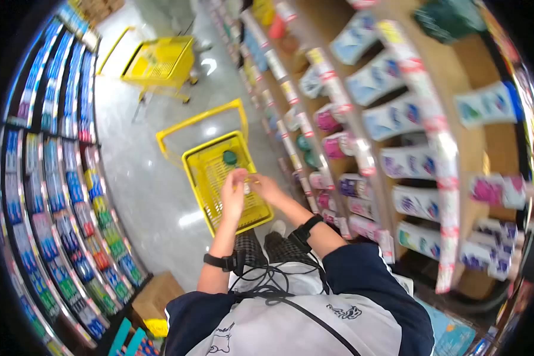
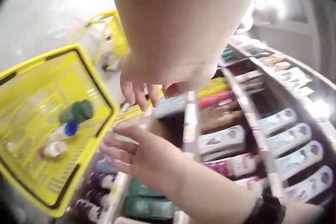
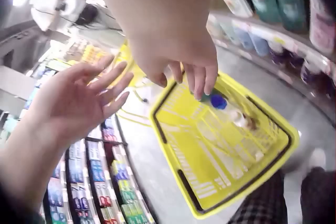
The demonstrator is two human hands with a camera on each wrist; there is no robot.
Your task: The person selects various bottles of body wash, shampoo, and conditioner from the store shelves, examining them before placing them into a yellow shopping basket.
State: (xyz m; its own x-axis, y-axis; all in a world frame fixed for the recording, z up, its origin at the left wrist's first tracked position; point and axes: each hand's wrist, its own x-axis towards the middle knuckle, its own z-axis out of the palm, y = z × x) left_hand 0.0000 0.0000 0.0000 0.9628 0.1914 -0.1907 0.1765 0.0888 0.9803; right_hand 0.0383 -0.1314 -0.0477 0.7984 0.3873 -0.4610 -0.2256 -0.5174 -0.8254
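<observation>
Both hands hover over a yellow shopping basket [image 1: 204, 204], holding nothing. My left hand [image 1: 233, 188] is on the left, palm turned inward, and its fingers spread loosely in the right wrist view. Close beside it, my right hand [image 1: 266, 187] hangs with fingers loosely bent, palm toward the left one. Inside the basket lie a container with a dark green top [image 2: 81, 110], one with a blue cap [image 2: 70, 128] and one with a whitish cap [image 2: 55, 149]. The hands partly cover these in the head view.
A second yellow trolley [image 1: 160, 59] stands farther up the aisle. Shelves of boxed goods [image 1: 59, 207] line the left; shelves with bottles and pouches [image 1: 391, 118] line the right. A cardboard box [image 1: 158, 296] sits low at left. Black cables [image 1: 273, 276] hang across my front.
</observation>
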